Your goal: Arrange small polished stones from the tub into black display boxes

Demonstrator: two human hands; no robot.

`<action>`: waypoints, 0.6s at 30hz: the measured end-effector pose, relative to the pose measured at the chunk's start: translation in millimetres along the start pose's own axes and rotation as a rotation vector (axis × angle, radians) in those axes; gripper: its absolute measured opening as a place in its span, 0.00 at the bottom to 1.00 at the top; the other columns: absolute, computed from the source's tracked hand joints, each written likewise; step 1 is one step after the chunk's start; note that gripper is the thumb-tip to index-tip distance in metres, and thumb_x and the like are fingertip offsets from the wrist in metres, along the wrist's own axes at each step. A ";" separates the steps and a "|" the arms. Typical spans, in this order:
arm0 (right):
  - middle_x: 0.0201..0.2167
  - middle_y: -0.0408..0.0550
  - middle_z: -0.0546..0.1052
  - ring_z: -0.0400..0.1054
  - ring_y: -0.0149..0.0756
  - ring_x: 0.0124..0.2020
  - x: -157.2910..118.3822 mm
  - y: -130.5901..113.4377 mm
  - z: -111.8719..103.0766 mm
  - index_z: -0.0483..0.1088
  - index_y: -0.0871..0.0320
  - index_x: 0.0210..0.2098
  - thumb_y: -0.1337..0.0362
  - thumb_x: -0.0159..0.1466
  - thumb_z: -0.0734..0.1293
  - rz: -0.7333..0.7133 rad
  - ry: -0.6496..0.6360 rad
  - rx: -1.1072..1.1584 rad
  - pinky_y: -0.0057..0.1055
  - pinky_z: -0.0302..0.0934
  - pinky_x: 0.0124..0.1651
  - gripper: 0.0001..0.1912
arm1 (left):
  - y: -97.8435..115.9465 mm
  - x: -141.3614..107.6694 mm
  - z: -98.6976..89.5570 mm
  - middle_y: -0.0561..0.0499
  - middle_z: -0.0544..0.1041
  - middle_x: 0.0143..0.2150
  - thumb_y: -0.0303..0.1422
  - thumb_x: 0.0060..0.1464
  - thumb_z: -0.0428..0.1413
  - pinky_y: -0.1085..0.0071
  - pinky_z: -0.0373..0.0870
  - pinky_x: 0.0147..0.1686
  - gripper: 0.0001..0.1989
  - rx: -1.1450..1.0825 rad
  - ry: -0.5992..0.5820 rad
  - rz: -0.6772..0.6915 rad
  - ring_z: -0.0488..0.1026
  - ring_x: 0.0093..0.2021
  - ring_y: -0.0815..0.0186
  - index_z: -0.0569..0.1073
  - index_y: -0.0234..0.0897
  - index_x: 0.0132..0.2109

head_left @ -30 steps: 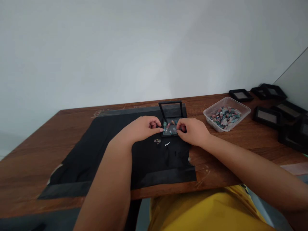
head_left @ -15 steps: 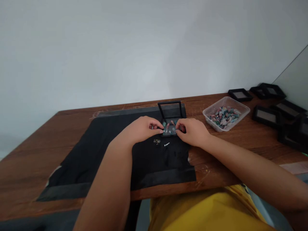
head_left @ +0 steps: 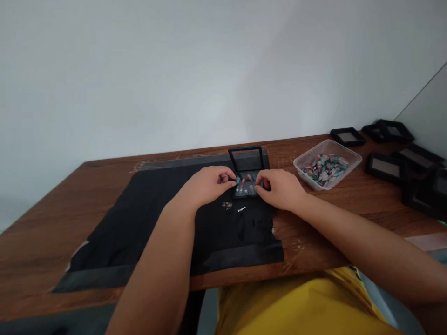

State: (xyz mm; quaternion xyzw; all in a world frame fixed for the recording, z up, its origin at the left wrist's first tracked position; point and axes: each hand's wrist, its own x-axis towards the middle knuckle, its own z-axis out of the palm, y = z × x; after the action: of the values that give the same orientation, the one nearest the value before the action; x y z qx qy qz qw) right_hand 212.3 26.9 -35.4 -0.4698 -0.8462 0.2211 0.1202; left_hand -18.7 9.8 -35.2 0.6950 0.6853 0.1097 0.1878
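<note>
A small black display box (head_left: 240, 195) stands with its windowed lid (head_left: 246, 159) raised. Inside lie several pink, green and pale press-on nails (head_left: 243, 183). At its left side my left hand (head_left: 213, 186) has thumb and forefinger closed in a pinch beside a green nail; whether they grip it cannot be made out. My right hand (head_left: 279, 188) pinches at the box's right edge, fingers curled, and what lies between its fingertips is hidden. In front of the box are a small shiny piece (head_left: 226, 204) and a white sliver (head_left: 241, 209).
Black cloth (head_left: 139, 218) covers part of the wooden table (head_left: 49, 218). To the right stands a clear plastic tub (head_left: 310, 182) heaped with coloured press-on nails. More black windowed boxes (head_left: 386, 166) are scattered at the far right. A wall rises behind the table.
My left hand has drawn slightly up and away from the nails at the box's left side. My right hand stays at the right edge with little movement.
</note>
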 end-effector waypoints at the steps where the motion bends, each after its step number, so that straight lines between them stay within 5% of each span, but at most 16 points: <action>1: 0.33 0.44 0.79 0.67 0.34 0.34 0.3 0.6 -0.8 0.78 0.54 0.41 0.61 0.66 0.70 -0.004 0.002 -0.012 0.32 0.48 0.33 0.06 | -0.3 0.3 0.7 0.52 0.77 0.32 0.41 0.55 0.60 0.67 0.64 0.32 0.11 0.001 -0.008 0.002 0.71 0.31 0.64 0.80 0.42 0.42; 18: 0.39 0.46 0.81 0.70 0.37 0.37 2.0 6.6 -2.2 0.77 0.54 0.47 0.62 0.67 0.68 -0.014 0.015 -0.089 0.32 0.50 0.34 0.10 | -4.7 0.2 1.8 0.51 0.79 0.34 0.45 0.56 0.59 0.67 0.65 0.33 0.17 -0.028 -0.023 0.003 0.72 0.33 0.63 0.78 0.41 0.48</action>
State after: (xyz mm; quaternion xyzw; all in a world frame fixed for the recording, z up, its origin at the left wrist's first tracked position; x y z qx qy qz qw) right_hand 217.0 32.2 -36.7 -0.4702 -0.8576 0.1789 0.1069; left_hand -22.3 9.8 -38.7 0.6946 0.6803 0.1116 0.2055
